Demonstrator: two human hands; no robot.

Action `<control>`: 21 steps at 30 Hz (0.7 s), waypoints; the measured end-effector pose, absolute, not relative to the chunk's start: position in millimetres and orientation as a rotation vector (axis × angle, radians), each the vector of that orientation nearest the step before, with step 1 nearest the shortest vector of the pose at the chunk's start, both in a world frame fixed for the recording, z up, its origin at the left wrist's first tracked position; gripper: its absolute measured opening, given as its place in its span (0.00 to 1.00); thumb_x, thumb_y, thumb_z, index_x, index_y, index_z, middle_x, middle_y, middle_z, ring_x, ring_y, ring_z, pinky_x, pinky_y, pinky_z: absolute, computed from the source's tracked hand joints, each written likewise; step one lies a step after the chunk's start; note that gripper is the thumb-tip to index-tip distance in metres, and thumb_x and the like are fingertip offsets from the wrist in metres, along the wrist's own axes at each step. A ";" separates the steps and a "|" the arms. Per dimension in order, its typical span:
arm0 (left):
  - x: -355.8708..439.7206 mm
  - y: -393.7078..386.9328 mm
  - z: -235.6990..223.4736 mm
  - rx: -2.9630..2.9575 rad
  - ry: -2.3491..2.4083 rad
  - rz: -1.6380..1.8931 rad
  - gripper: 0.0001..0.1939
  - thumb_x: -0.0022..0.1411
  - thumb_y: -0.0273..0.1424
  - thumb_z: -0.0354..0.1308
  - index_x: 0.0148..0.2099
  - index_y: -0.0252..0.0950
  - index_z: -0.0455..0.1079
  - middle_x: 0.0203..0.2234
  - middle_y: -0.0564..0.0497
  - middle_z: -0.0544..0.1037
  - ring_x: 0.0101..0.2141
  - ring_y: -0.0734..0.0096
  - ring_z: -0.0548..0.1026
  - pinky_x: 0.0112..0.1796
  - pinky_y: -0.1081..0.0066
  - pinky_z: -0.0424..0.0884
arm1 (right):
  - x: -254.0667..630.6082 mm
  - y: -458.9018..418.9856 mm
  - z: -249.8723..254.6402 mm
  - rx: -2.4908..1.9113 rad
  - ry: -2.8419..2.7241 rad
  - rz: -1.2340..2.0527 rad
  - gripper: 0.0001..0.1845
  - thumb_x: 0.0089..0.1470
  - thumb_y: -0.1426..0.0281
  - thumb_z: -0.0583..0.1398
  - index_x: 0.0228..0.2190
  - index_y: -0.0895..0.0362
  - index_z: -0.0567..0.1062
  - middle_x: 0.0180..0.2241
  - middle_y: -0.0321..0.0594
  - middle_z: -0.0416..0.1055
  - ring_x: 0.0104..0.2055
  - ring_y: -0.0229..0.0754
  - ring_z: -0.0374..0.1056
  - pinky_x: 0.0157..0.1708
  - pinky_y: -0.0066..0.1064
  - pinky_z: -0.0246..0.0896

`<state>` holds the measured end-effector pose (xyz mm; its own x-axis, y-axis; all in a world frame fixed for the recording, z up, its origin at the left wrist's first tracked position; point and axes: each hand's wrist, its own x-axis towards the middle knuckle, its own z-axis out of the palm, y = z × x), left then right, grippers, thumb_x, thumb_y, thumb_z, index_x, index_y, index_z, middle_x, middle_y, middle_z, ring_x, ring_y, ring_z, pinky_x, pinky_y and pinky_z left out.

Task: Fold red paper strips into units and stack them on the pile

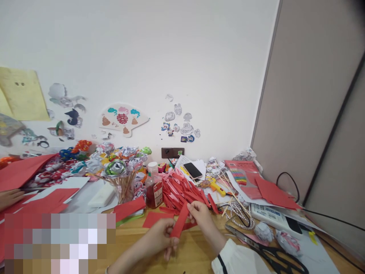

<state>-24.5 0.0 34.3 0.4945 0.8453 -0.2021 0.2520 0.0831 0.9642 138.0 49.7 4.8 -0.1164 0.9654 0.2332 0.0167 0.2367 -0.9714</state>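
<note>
A strip of red paper is stretched between my two hands above the wooden table. My left hand pinches its lower end between thumb and fingers. At the upper end, my right hand grips it with the fingertips. Just beyond lies a large heap of cut red paper strips. A flat red paper piece rests on the table beside my left hand. Behind it stands a glass bottle with a white cap and dark red contents.
Paper flowers on sticks stand in a cup left of the bottle. To the right are black-handled scissors, a yellow glue gun, a phone and crumpled paper balls. Another person's hand rests by red sheets at left.
</note>
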 end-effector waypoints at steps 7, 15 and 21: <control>-22.8 -6.2 42.2 1.368 0.863 0.697 0.17 0.51 0.44 0.50 0.29 0.32 0.63 0.22 0.49 0.76 0.22 0.72 0.73 0.25 0.74 0.65 | 138.6 41.5 15.0 -0.823 -1.433 1.218 0.19 0.46 0.56 0.55 0.19 0.60 0.65 0.16 0.32 0.60 0.17 0.31 0.56 0.18 0.23 0.50; -17.2 0.2 38.3 1.290 0.880 0.815 0.20 0.48 0.47 0.53 0.25 0.34 0.60 0.13 0.57 0.67 0.14 0.80 0.65 0.18 0.78 0.58 | 127.2 28.9 19.9 -0.684 -1.353 1.394 0.16 0.46 0.59 0.57 0.22 0.61 0.66 0.16 0.31 0.60 0.17 0.30 0.56 0.19 0.22 0.50; -13.7 5.8 29.1 1.263 0.965 0.917 0.19 0.46 0.47 0.54 0.28 0.36 0.58 0.09 0.64 0.57 0.10 0.84 0.54 0.13 0.80 0.47 | 126.1 23.8 25.1 -0.694 -1.312 1.430 0.20 0.45 0.56 0.57 0.29 0.61 0.71 0.20 0.34 0.61 0.19 0.30 0.56 0.19 0.22 0.51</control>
